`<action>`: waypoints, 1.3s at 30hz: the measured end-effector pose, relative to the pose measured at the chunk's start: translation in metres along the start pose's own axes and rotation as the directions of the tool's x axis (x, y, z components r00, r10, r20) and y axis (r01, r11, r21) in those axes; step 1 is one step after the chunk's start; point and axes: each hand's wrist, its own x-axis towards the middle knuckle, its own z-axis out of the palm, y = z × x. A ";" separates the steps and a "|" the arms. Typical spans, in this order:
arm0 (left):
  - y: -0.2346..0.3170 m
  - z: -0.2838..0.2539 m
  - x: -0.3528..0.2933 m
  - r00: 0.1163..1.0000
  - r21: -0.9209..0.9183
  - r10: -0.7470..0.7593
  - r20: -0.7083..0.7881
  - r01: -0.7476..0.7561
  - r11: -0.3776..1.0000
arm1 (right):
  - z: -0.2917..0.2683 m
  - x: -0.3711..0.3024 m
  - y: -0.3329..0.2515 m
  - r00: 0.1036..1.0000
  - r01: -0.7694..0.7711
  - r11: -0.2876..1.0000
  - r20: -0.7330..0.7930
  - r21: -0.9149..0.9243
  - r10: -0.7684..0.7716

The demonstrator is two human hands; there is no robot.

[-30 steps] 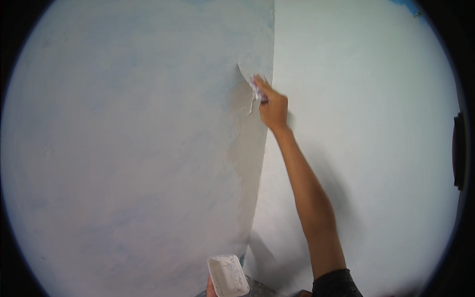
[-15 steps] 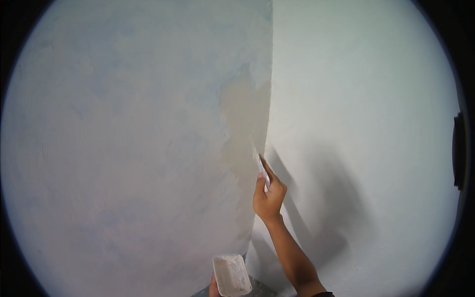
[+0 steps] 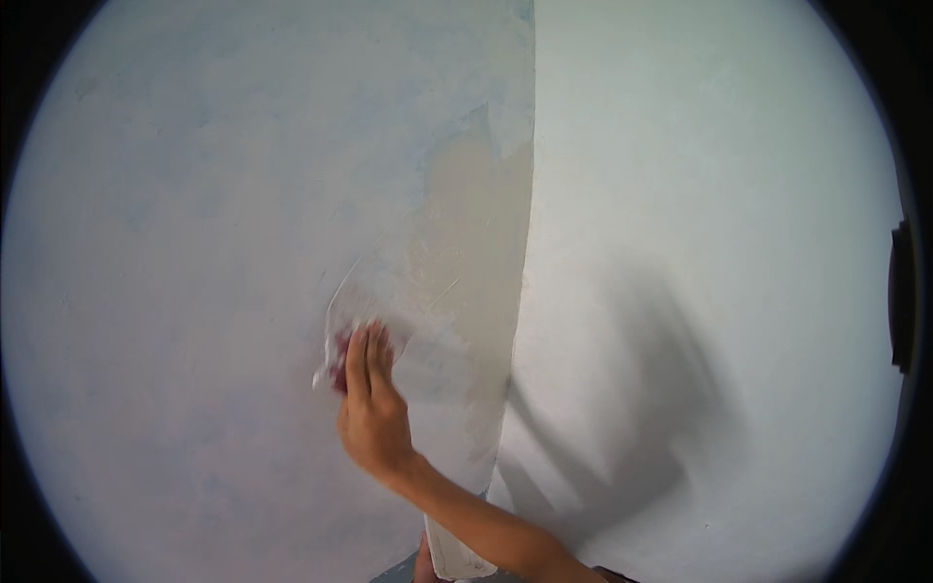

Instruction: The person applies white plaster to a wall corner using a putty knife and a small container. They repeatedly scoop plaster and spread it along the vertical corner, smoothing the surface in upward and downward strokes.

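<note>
My right hand [image 3: 375, 416] is pressed up to the wall left of the corner, its fingers closed on a putty knife [image 3: 340, 361]. A dark red part of the tool shows beside the fingers; motion smears the rest. A bright ridge of putty [image 3: 333, 303] curves along the tool's left side. Close to the corner lies a beige damp-looking patch [image 3: 476, 219]. Low in the picture my left hand [image 3: 422, 564] grips a white rectangular tub [image 3: 449, 558] with putty smeared inside. My right forearm crosses in front of the tub and hides part of it.
Two walls meet in a vertical corner: a mottled grey-blue wall [image 3: 194, 243] on the left and a smooth white wall [image 3: 758, 223] on the right. My arm's shadow falls on the white one. A dark object [image 3: 902, 296] shows at the right rim.
My right hand has swung left and down from the corner with the putty knife, which now lies against the left wall. A putty ridge has appeared there. The tub is now partly covered by my forearm.
</note>
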 end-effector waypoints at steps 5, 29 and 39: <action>0.016 0.001 -0.016 1.000 0.000 0.011 -0.005 -0.011 1.000 | -0.062 -0.002 0.002 0.965 -0.084 0.936 0.262 0.342 -0.009; 0.004 -0.073 0.150 0.998 -0.009 0.030 -0.059 -0.030 0.999 | 0.009 -0.125 0.302 0.965 0.094 0.993 0.249 -0.064 -0.076; 0.016 -0.072 0.134 0.994 -0.002 0.059 -0.090 -0.060 0.998 | -0.064 0.016 0.365 0.915 -0.320 0.939 -0.297 -0.126 0.272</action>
